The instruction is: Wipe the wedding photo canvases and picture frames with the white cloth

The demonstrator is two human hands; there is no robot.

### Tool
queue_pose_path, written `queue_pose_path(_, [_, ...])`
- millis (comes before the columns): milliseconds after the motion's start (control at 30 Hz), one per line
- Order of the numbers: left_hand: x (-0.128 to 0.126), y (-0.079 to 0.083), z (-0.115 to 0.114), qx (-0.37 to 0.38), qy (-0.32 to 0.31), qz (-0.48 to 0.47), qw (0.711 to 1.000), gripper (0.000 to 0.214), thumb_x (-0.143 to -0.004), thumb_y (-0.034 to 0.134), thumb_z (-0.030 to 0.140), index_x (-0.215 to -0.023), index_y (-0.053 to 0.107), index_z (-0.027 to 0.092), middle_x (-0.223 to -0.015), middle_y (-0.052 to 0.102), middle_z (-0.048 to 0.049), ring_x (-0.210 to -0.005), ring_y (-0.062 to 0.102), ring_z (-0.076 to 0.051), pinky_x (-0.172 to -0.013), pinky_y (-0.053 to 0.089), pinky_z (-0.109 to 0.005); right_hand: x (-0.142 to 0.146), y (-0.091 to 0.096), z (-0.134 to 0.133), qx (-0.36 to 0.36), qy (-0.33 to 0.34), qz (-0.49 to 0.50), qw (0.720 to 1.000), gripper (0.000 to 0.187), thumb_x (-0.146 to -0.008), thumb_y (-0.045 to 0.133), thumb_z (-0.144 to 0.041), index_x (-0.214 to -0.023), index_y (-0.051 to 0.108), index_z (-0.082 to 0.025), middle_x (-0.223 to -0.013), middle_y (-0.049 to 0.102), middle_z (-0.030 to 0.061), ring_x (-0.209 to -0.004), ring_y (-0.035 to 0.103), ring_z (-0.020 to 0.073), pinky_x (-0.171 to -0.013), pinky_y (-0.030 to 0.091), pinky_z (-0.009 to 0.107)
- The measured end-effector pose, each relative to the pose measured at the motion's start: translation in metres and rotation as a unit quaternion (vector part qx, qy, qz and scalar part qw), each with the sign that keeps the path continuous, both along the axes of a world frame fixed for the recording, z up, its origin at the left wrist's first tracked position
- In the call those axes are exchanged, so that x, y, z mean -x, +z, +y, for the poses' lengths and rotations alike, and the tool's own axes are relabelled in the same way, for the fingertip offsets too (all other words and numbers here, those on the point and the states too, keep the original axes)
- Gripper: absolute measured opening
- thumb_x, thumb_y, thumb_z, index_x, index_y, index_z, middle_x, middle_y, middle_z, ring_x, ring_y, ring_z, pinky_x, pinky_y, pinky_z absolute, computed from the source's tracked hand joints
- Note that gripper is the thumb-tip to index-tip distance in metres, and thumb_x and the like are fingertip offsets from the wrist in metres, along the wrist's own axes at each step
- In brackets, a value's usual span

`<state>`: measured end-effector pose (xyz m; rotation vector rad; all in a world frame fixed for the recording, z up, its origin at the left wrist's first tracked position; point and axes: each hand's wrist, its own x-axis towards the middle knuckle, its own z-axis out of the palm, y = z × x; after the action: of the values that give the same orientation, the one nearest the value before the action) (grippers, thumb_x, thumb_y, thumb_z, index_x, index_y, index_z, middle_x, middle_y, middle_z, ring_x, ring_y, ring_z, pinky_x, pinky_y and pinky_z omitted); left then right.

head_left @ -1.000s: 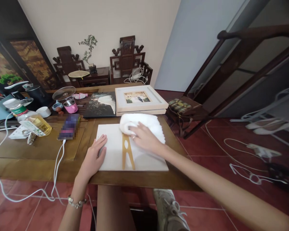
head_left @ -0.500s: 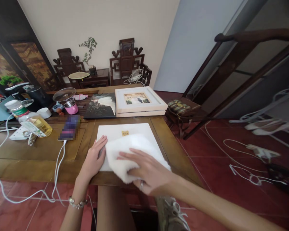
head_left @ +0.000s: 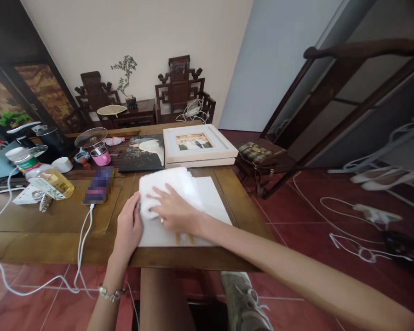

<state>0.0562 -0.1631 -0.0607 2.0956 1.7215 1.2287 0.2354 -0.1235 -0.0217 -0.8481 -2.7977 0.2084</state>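
Note:
A white fluffy cloth (head_left: 172,177) covers the upper left of a flat white board (head_left: 214,197) near the table's front edge. Spread over the cloth, the fingers of my right hand (head_left: 174,211) hold it against the board; a ring shows on one finger. My left hand (head_left: 129,223) is at the board's left edge, its fingers close together and gripping along that side. Below my right wrist, yellow strokes (head_left: 184,239) of a picture on the board are visible; cloth and hand hide the rest.
Behind the board stand stacked pale frames (head_left: 202,156) and a dark photo panel (head_left: 143,154). To the left are a charging phone (head_left: 99,185), a bottle of yellow liquid (head_left: 55,181) and a pink cup (head_left: 101,157). A white cable (head_left: 80,250) hangs over the front edge.
My right hand has slid the cloth up and left across the board, and its fingers have spread. The yellow strokes at the bottom have come into view. My left hand has shifted slightly left.

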Motion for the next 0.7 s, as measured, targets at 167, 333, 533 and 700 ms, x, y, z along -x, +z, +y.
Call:
queue_pose_path(167, [0.0, 0.0, 0.0, 0.027, -0.033, -0.012, 0.999, 0.042, -0.093, 0.034, 0.021, -0.131, 0.05, 0.012, -0.137, 0.052, -0.0147, -0.128, 0.048, -0.023, -0.111, 0.034, -0.041, -0.032, 0.005, -0.061, 0.051, 0.117, 0.025, 0.991, 0.034, -0.074, 0.054, -0.018, -0.105, 0.068, -0.02, -0.142, 0.048, 0.0094, -0.138, 0.028, 0.0302, -0.112, 0.014, 0.058])
queue_pose_path(333, [-0.003, -0.005, -0.004, 0.053, 0.032, -0.026, 0.998, 0.043, -0.089, 0.048, 0.032, -0.129, 0.053, 0.015, -0.148, 0.037, -0.0153, -0.141, 0.027, -0.031, -0.114, 0.023, -0.051, -0.088, 0.0, -0.08, 0.065, 0.015, 0.078, 0.995, 0.033, -0.068, 0.047, -0.007, -0.088, 0.068, -0.021, -0.137, 0.053, 0.0077, -0.134, 0.038, 0.0249, -0.114, 0.02, 0.052])
queue_pose_path(533, [0.003, -0.014, -0.002, 0.087, 0.056, -0.051, 0.993, 0.039, -0.09, 0.047, 0.041, -0.116, 0.062, 0.016, -0.15, 0.034, -0.0153, -0.145, 0.01, -0.034, -0.114, 0.01, -0.059, -0.13, -0.025, -0.057, 0.031, -0.206, 0.196, 0.958, 0.023, -0.08, 0.038, -0.011, -0.072, 0.055, -0.024, -0.083, 0.07, 0.0046, -0.114, 0.058, 0.0278, -0.107, 0.032, 0.057])
queue_pose_path(700, [0.01, -0.006, -0.004, 0.171, 0.013, -0.214, 0.962, 0.042, -0.089, 0.047, 0.048, -0.118, 0.06, 0.02, -0.153, 0.03, -0.0105, -0.144, -0.005, -0.034, -0.113, 0.001, -0.061, -0.134, -0.036, -0.052, 0.023, -0.197, 0.235, 0.951, 0.021, -0.085, 0.038, -0.015, -0.079, 0.056, -0.023, -0.091, 0.07, 0.0041, -0.111, 0.06, 0.0289, -0.103, 0.039, 0.053])
